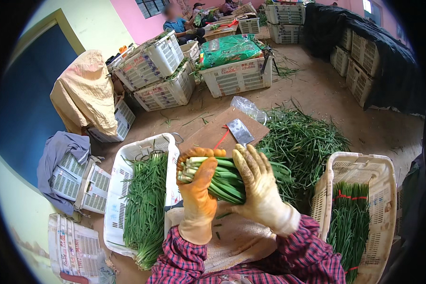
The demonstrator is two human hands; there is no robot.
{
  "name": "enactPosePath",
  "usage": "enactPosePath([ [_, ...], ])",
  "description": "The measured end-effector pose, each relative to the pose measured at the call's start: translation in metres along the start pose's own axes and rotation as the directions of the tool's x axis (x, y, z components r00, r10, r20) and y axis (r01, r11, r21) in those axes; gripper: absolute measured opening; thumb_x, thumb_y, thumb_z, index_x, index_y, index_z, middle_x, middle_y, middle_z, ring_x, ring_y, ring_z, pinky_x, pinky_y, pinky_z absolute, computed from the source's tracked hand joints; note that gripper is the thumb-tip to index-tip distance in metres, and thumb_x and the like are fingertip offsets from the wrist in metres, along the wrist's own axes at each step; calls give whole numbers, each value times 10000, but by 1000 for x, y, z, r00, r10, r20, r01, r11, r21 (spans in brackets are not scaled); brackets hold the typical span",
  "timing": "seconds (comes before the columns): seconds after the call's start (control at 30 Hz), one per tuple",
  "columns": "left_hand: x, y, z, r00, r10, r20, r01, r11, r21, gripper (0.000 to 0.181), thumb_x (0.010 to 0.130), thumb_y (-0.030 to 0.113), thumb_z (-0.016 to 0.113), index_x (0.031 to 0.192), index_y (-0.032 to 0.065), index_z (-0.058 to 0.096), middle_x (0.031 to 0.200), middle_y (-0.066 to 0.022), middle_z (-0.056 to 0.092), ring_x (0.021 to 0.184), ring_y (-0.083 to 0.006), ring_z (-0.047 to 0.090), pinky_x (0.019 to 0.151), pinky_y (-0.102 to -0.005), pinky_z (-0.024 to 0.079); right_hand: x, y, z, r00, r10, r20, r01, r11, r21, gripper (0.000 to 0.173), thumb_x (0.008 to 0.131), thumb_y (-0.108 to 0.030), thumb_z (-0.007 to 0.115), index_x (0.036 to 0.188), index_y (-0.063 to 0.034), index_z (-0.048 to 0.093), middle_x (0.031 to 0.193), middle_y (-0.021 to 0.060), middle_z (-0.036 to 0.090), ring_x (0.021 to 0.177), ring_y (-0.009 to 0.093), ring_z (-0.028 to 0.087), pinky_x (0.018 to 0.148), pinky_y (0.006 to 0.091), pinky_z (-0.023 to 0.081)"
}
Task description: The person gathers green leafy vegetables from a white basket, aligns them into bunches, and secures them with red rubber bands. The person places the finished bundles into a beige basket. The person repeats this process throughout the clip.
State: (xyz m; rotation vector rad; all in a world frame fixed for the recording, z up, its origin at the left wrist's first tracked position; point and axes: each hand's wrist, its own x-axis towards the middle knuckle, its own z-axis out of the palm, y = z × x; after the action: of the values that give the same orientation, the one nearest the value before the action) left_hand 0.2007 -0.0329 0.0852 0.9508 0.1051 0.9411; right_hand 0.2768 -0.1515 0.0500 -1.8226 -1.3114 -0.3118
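My left hand, in an orange-stained glove, is closed around a bunch of Chinese chives, their pale cut ends towards the left. My right hand, in a soiled cream glove, lies over the leaves with its fingers extended and back up; its palm is hidden. Beneath the bunch, a pale cloth covers my lap, with a few leaf scraps on it. Just beyond my hands is a brown board bearing a flat metal plate and red ties.
Loose chives fill a white crate on the left. At right, a crate holds red-tied bundles. A leaf heap covers the floor beyond the board. Farther off stand a crate with a green sack and a seated person.
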Motion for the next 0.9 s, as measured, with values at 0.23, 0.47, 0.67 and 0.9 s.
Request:
enactPosePath([
  [0.23, 8, -27, -29, 970, -225, -88, 222, 974, -46, 195, 897, 92, 650, 1065, 80, 552, 935, -93, 644, 912, -256, 655, 852, -403, 548, -10, 36, 48, 957, 252, 142, -288, 795, 533, 967, 649, -82, 828, 1480, -121, 334, 1210, 180, 621, 1070, 344, 638, 905, 355, 523],
  [0.47, 104, -40, -94, 981, -184, -68, 186, 982, 15, 227, 928, 201, 647, 1111, 69, 626, 1030, -90, 673, 901, -186, 662, 817, -329, 551, -5, 117, 75, 840, 437, 321, -542, 649, 534, 647, 824, -146, 701, 1403, -79, 420, 1255, 118, 609, 1084, 221, 627, 926, 311, 508],
  [0.67, 138, -124, -257, 975, -207, -82, 176, 492, 853, 469, 855, 229, 718, 1296, 131, 594, 1261, -114, 621, 1175, -246, 581, 1029, -368, 445, 60, 157, 81, 839, 496, 225, -509, 861, 0, 712, 739, -233, 743, 1361, -56, 446, 954, 230, 679, 893, 389, 670, 771, 414, 550],
  [0.9, 127, -186, -282, 822, -536, 194, -384, -268, 884, 670, 897, 406, 573, 1426, 30, 406, 1467, -132, 435, 1386, -304, 359, 1144, -395, 285, 111, 205, 207, 704, 557, 440, -564, 815, -129, 891, 700, -280, 776, 1450, -67, 343, 1072, 247, 659, 1009, 377, 647, 876, 409, 516],
])
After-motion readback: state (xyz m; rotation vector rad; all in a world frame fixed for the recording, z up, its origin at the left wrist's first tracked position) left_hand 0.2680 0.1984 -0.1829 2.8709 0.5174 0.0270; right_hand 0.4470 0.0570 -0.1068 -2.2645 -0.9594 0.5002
